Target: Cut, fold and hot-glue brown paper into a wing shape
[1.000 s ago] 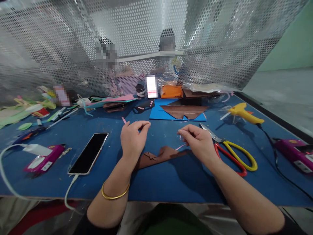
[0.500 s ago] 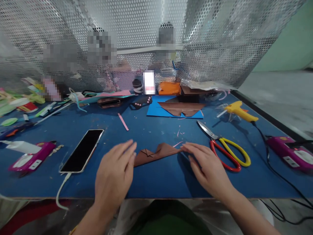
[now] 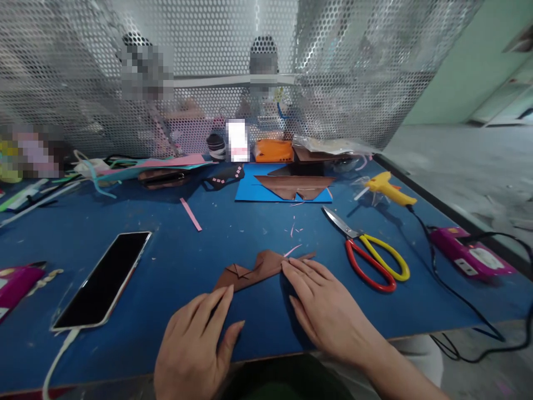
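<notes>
A folded brown paper piece (image 3: 252,270) lies on the blue table in front of me, with dark lines on its left part and a raised bump in its middle. My left hand (image 3: 199,333) rests its fingertips on the paper's left lower edge, thumb held apart. Across the paper's right end lie the outstretched fingers of my right hand (image 3: 318,297), which partly hide it. Scissors (image 3: 366,250) with one red and one yellow handle lie open to the right of that hand. Thin pink paper scraps (image 3: 292,250) lie just beyond the brown paper.
A charging phone (image 3: 104,280) lies at left. Farther back are a brown cut-out (image 3: 293,186) on blue card (image 3: 245,191), a pink strip (image 3: 190,214) and an orange packet (image 3: 273,150). At right are a yellow glue gun (image 3: 389,189) and a purple power strip (image 3: 470,253). A perforated screen (image 3: 216,33) stands behind.
My left hand has come down lower, onto the paper's left edge. My right hand has slid inward over the paper's right end. The view has turned slightly right.
</notes>
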Action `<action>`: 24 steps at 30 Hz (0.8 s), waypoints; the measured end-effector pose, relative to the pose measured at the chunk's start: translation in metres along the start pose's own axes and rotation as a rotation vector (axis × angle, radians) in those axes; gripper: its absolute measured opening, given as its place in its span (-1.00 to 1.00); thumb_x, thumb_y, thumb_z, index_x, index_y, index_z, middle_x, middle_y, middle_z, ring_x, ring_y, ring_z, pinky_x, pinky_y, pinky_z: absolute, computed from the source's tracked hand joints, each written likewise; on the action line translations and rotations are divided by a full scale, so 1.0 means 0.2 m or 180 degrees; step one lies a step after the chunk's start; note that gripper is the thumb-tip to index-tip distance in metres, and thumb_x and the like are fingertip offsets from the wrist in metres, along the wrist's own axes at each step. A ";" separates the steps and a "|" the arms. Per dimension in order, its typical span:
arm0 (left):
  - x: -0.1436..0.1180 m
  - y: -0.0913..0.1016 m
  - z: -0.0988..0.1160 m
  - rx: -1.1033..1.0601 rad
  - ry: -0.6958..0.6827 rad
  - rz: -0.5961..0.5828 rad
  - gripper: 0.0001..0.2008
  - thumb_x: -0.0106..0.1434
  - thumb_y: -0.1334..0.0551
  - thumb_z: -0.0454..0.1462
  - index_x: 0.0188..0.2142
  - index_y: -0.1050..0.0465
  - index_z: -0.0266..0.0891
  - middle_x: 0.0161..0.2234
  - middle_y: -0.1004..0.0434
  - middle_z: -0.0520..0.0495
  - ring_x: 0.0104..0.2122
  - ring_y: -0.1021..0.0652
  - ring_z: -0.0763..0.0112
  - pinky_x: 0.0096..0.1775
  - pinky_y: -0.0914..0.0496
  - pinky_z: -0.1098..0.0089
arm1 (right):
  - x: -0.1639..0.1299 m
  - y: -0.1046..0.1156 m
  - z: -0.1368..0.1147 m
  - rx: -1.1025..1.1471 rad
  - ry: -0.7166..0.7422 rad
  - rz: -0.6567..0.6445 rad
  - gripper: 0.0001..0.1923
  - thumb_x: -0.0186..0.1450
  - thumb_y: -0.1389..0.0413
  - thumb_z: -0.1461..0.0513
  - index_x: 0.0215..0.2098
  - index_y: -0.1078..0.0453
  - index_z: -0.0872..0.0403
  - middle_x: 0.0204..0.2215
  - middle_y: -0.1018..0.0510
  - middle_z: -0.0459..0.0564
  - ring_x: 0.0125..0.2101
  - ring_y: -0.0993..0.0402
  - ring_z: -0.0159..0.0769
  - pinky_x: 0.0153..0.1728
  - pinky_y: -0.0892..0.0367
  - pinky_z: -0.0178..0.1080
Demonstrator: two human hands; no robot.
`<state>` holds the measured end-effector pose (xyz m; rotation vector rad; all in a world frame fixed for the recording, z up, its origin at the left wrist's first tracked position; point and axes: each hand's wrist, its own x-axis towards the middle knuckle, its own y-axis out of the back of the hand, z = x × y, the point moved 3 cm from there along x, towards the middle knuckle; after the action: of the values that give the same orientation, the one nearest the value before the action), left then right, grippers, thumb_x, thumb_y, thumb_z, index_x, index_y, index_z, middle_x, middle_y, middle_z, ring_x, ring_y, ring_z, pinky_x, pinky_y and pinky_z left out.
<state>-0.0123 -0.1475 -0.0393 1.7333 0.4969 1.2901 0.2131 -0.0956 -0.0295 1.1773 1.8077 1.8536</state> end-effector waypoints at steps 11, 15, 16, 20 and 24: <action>0.07 0.00 0.08 -0.0029 0.0076 -0.0161 -0.53 0.42 -0.08 -0.05 0.07 -0.47 -0.38 -0.07 -0.59 -0.25 -0.08 -0.53 0.09 -0.09 -0.41 0.17 | 0.00 -0.01 -0.05 -0.0018 -0.0201 -0.0159 -0.47 0.39 0.11 0.25 0.28 -0.24 0.29 0.22 -0.39 0.22 0.21 -0.33 -0.04 0.21 -0.25 0.05; 0.11 -0.03 0.15 -0.0028 -0.0057 -0.0307 -0.47 0.42 -0.05 -0.02 0.13 -0.43 -0.38 -0.01 -0.55 -0.28 -0.04 -0.51 0.07 -0.07 -0.43 0.16 | 0.00 -0.04 -0.11 -0.0182 -0.0281 -0.0163 -0.48 0.39 0.05 0.18 0.27 -0.30 0.18 0.25 -0.35 0.16 0.23 -0.27 0.12 0.18 -0.24 0.12; 0.12 -0.03 0.16 -0.0037 -0.0063 -0.0342 -0.47 0.41 -0.05 -0.02 0.14 -0.42 -0.37 0.00 -0.54 -0.29 -0.04 -0.51 0.07 -0.08 -0.44 0.16 | 0.01 -0.05 -0.12 -0.0218 -0.0270 -0.0152 -0.48 0.39 0.04 0.18 0.27 -0.31 0.17 0.25 -0.36 0.15 0.23 -0.27 0.15 0.17 -0.24 0.13; 0.14 -0.04 0.16 -0.0042 -0.0105 -0.0405 -0.47 0.40 -0.07 -0.03 0.16 -0.41 -0.38 -0.03 -0.54 -0.31 -0.10 -0.53 0.08 -0.13 -0.45 0.17 | 0.02 -0.06 -0.14 -0.0326 -0.0194 -0.0045 -0.50 0.40 0.06 0.18 0.24 -0.34 0.21 0.22 -0.39 0.12 0.20 -0.30 0.19 0.15 -0.26 0.13; 0.14 -0.05 0.16 -0.0004 -0.0132 -0.0383 -0.48 0.40 -0.08 -0.05 0.15 -0.42 -0.39 -0.04 -0.54 -0.32 -0.11 -0.52 0.07 -0.15 -0.44 0.17 | 0.03 -0.07 -0.15 -0.0364 -0.0213 0.0135 -0.52 0.41 0.06 0.17 0.18 -0.40 0.23 0.18 -0.44 0.11 0.17 -0.35 0.16 0.17 -0.24 0.12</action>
<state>0.0289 -0.1346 -0.0330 1.6991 0.5674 1.1673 0.1835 -0.1097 -0.0359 1.2295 1.6308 1.8898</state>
